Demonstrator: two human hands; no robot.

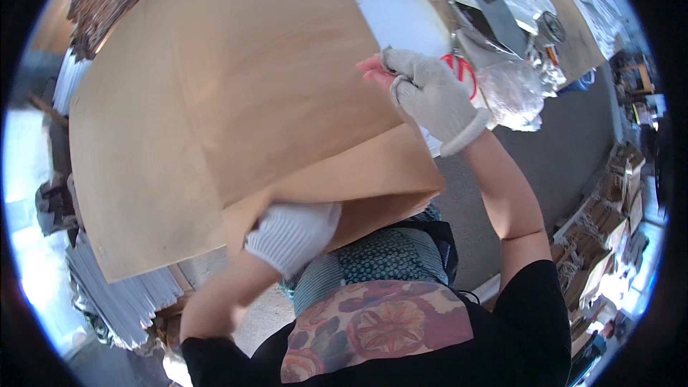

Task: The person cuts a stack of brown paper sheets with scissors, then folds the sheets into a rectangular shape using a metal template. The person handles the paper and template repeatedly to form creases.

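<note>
A large brown paper bag [287, 79] lies across a pale wooden table [136, 136], its mouth gaping toward my body. My left hand [295, 236], in a white knit glove, reaches into that mouth at its left side. Paper hides the left fingers, and the hand is slightly blurred. At the bag's right edge is my right hand [430, 89], in a grey-white glove with bare fingertips poking out. Its fingers are curled together over the paper's edge; what lies between them, if anything, cannot be made out.
Beyond my right hand are red-handled scissors [462, 75], a white sheet [405, 21] and crumpled clear plastic [512, 93]. Stacked brown paper [104, 3] stands at the far left. Flat grey sheets [122, 294] lie below the table's left edge. Cardboard bundles [595, 244] line the right side.
</note>
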